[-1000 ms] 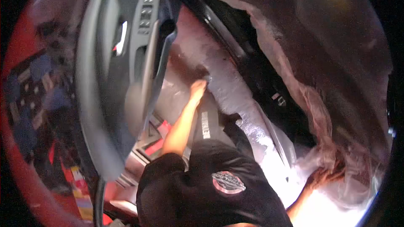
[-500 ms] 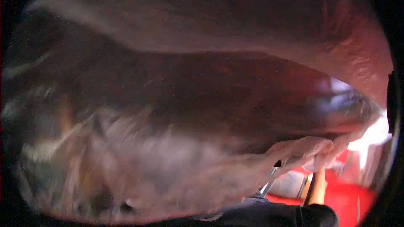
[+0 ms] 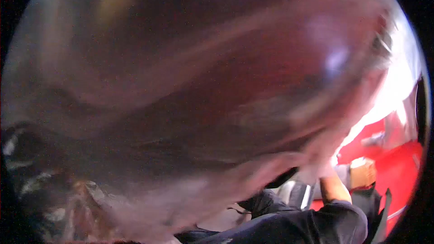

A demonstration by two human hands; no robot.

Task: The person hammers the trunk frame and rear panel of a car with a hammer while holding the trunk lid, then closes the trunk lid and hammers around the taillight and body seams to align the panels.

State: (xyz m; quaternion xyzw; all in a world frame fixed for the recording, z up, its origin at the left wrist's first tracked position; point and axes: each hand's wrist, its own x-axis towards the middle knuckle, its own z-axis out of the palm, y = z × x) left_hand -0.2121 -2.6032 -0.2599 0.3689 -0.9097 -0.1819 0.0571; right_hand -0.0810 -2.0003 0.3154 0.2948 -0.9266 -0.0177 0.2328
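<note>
A blurred plastic sheet [image 3: 190,108] fills nearly the whole view, very near. At its lower right edge one hand [image 3: 322,168] reaches up under it; its grip is hidden, and which hand it is I cannot tell. A red panel [image 3: 398,167] shows far right.

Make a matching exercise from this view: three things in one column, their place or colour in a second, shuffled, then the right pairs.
Things:
1. plastic sheet
2. dark sleeve
3. red surface

Descriptions:
A. at the right edge, bright-coloured
B. blurred and translucent, filling most of the picture
C. at the bottom, below a bare forearm

Pairs: 1-B, 2-C, 3-A
</note>
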